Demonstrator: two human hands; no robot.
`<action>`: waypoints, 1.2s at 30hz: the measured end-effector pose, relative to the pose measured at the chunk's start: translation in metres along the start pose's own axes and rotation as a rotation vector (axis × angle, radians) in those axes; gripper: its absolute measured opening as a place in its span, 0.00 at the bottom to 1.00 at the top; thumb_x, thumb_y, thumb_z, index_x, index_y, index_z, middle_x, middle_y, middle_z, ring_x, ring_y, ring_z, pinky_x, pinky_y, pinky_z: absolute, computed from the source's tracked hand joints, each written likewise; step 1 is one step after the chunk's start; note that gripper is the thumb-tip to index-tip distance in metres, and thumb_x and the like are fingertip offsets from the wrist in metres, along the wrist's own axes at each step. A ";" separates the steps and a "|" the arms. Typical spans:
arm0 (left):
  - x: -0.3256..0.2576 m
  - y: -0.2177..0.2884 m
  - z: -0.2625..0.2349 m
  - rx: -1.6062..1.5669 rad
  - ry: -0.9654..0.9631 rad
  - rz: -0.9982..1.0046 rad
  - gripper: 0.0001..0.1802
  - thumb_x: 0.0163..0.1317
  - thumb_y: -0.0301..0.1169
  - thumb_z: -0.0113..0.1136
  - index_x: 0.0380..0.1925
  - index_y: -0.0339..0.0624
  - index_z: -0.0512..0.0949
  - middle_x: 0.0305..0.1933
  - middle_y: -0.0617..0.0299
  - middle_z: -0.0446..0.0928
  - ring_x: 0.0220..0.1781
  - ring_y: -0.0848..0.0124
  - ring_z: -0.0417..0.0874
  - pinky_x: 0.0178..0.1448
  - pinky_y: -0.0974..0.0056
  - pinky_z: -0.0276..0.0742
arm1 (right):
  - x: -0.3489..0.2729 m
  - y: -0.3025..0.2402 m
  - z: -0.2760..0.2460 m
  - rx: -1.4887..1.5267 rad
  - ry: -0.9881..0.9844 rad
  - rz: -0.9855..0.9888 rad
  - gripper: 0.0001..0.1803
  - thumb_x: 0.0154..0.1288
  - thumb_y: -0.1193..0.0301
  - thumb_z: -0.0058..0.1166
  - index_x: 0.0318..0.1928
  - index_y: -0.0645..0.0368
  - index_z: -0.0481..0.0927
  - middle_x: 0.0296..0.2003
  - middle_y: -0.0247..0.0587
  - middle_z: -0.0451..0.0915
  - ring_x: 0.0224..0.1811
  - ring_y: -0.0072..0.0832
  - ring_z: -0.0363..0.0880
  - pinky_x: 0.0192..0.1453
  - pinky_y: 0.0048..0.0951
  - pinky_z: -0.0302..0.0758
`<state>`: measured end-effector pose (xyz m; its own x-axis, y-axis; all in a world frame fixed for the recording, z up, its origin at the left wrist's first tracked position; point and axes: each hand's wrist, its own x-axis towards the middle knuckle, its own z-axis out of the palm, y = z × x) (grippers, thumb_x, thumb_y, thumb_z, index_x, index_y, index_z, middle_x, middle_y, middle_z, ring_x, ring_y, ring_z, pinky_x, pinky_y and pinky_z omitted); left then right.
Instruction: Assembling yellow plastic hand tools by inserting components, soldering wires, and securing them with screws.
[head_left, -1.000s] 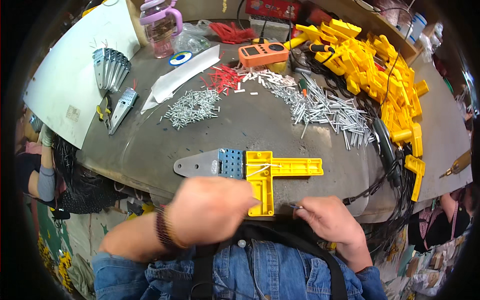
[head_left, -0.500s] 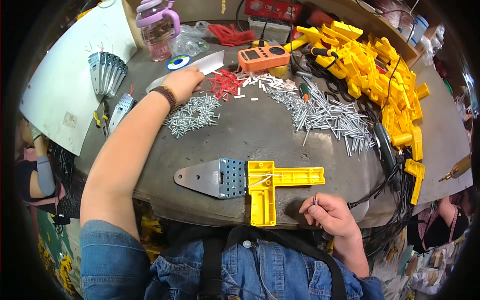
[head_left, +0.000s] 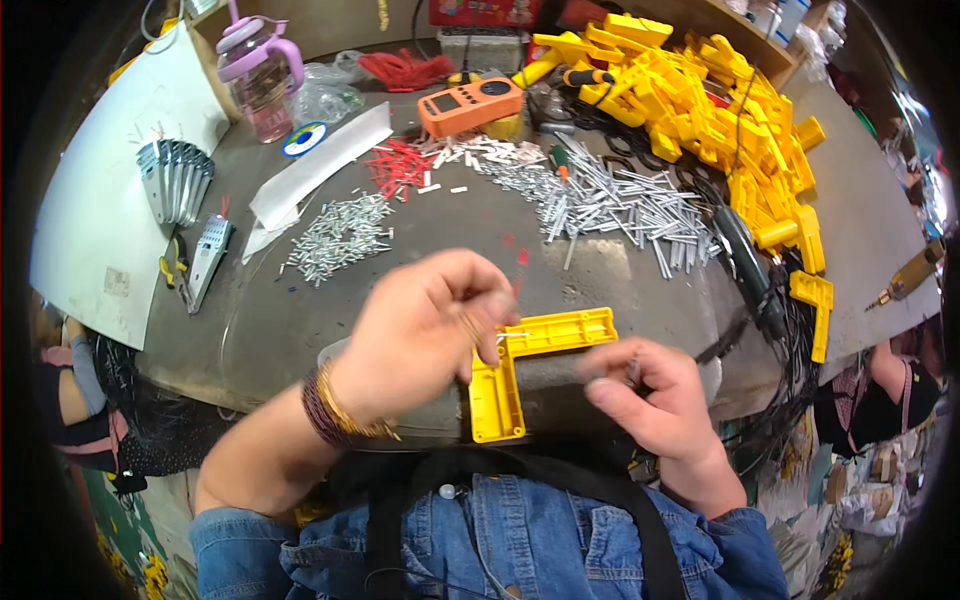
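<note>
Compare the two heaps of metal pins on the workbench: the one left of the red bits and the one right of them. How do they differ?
The left heap holds short pins in a small, compact patch. The right heap holds longer pins, spread over a much wider area, reaching toward the yellow parts. Both are silvery, loose and lie flat on the grey bench.

One yellow L-shaped bracket (head_left: 540,365) lies under the two grips, with one orange meter (head_left: 470,105) and one pink-lidded bottle (head_left: 262,80) beyond.
</note>
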<state>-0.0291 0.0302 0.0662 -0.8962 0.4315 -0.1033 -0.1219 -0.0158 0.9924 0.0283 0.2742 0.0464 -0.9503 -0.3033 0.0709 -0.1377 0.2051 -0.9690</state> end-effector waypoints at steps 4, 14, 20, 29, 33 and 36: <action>-0.001 -0.023 0.032 0.303 0.028 0.449 0.06 0.66 0.28 0.59 0.35 0.35 0.76 0.38 0.55 0.76 0.41 0.63 0.79 0.46 0.62 0.75 | 0.011 -0.004 0.023 -0.085 0.096 -0.149 0.09 0.62 0.73 0.64 0.42 0.63 0.83 0.20 0.30 0.76 0.20 0.12 0.69 0.24 0.20 0.64; -0.015 -0.030 0.006 1.082 0.217 0.816 0.13 0.54 0.26 0.67 0.37 0.37 0.75 0.46 0.50 0.77 0.49 0.51 0.77 0.54 0.55 0.73 | -0.009 0.020 0.017 0.240 0.240 -0.144 0.05 0.68 0.74 0.59 0.37 0.63 0.81 0.27 0.23 0.77 0.26 0.08 0.67 0.30 0.15 0.64; -0.027 -0.061 0.001 1.087 0.215 0.657 0.13 0.47 0.26 0.70 0.33 0.39 0.78 0.47 0.53 0.77 0.50 0.53 0.77 0.55 0.55 0.73 | -0.006 0.037 0.024 0.219 0.154 -0.002 0.07 0.67 0.72 0.61 0.37 0.64 0.80 0.27 0.22 0.76 0.26 0.08 0.65 0.29 0.15 0.61; -0.037 -0.073 0.002 0.872 0.215 0.961 0.07 0.49 0.27 0.68 0.29 0.43 0.81 0.44 0.62 0.82 0.49 0.60 0.82 0.65 0.44 0.66 | 0.011 0.014 0.037 -0.585 -0.011 -0.071 0.07 0.62 0.68 0.59 0.37 0.58 0.80 0.22 0.44 0.79 0.24 0.38 0.81 0.29 0.36 0.74; -0.039 -0.060 0.009 1.185 0.245 1.035 0.05 0.54 0.28 0.63 0.33 0.47 0.83 0.49 0.65 0.84 0.58 0.57 0.81 0.75 0.35 0.50 | 0.015 0.012 0.037 -0.607 -0.063 -0.250 0.07 0.58 0.77 0.63 0.37 0.60 0.82 0.25 0.43 0.81 0.24 0.28 0.82 0.30 0.28 0.75; -0.034 -0.054 0.006 1.165 0.215 1.023 0.04 0.53 0.28 0.63 0.30 0.47 0.83 0.43 0.66 0.85 0.55 0.61 0.83 0.76 0.32 0.45 | 0.013 0.003 0.033 -0.515 -0.103 -0.110 0.08 0.58 0.72 0.61 0.39 0.56 0.81 0.30 0.44 0.83 0.30 0.40 0.84 0.34 0.35 0.78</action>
<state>0.0103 0.0222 0.0161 -0.4432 0.5404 0.7152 0.8471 0.5134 0.1370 0.0246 0.2399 0.0368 -0.8938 -0.4329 0.1169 -0.3787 0.5891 -0.7138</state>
